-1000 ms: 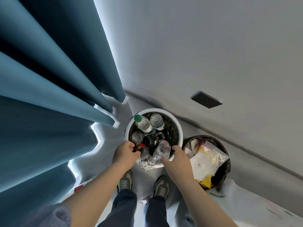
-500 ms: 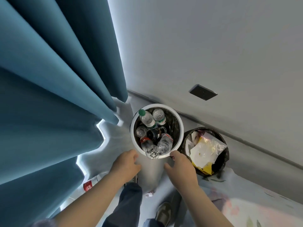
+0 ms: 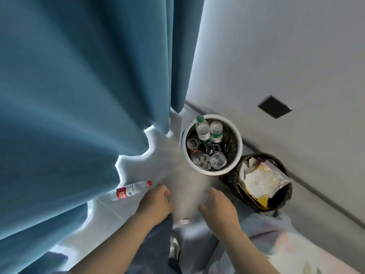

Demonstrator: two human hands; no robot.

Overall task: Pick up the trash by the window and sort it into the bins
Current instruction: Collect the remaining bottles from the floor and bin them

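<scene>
Key relation: the red-label water bottle [image 3: 131,190] lies on the floor [image 3: 167,167] at lower-centre left of frame, tucked at the hem of the blue curtain [image 3: 79,95]. It sits just left of my subject's left hand [image 3: 156,202], and its red cap is the end nearest that hand. Long axis runs lower-left to upper-right, cap end up-right, base end under the curtain edge. The left hand is near the cap but not touching. Its fingers are loosely curled w/ nothing in them that I can see. The right hand [image 3: 216,206] is farther off, right of centre, fingers relaxed and spread a bit, also carrying nothing. So I'd judge the left hand is the one to take it, prob. by the neck or body, then carry it up-right to the white-rimmed bin [image 3: 183,142], which already holds several plastic bottles. Touching it on the right is a black-bagged bin [image 3: 229,179] w/ paper and wrappers. Room: pale floor, grey wall [image 3: 276,56] w/ a black wall plate [image 3: 275,106], bright light leaking under the curtain.
</scene>
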